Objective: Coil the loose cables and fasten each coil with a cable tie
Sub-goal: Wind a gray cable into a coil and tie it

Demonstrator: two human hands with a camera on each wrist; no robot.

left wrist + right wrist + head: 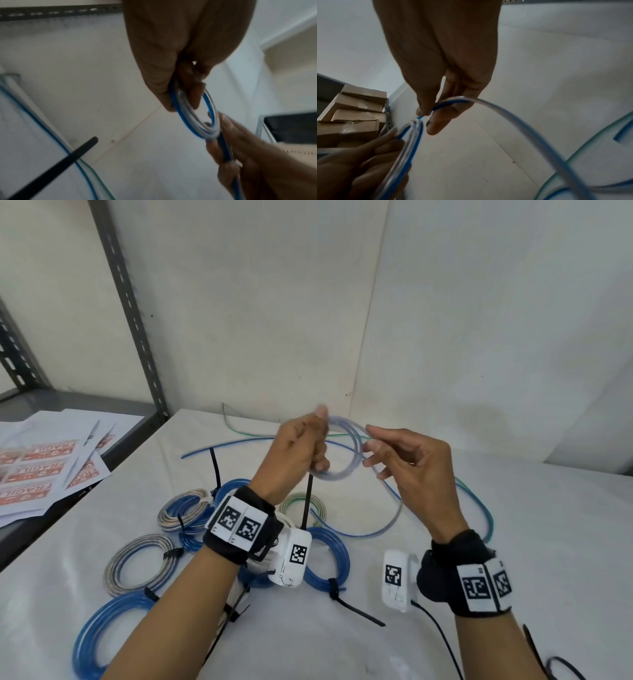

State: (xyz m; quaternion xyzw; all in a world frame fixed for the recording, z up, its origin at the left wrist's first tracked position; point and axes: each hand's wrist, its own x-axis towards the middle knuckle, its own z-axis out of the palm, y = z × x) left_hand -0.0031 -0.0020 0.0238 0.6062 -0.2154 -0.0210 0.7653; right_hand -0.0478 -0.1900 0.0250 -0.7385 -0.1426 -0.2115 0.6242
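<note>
My left hand (310, 440) grips a small coil of clear-and-blue cable (344, 450) held up over the table; the same coil (195, 119) shows in the left wrist view under my curled fingers. My right hand (380, 450) pinches the loose run of that cable (505, 112) just right of the coil, between thumb and fingers. The free tail (387, 525) droops to the table and curves back. A black cable tie (306, 501) hangs from my left hand below the coil. A loose green-and-blue cable (479, 505) lies to the right.
Several tied coils lie at the front left: blue ones (106, 628) (329, 559), silver-blue ones (137, 563) (185, 511), a green one (301, 505). A loose tie (561, 662) lies front right. Fragile labels (44, 470) cover a grey shelf (68, 402). A wall stands behind the table (513, 542).
</note>
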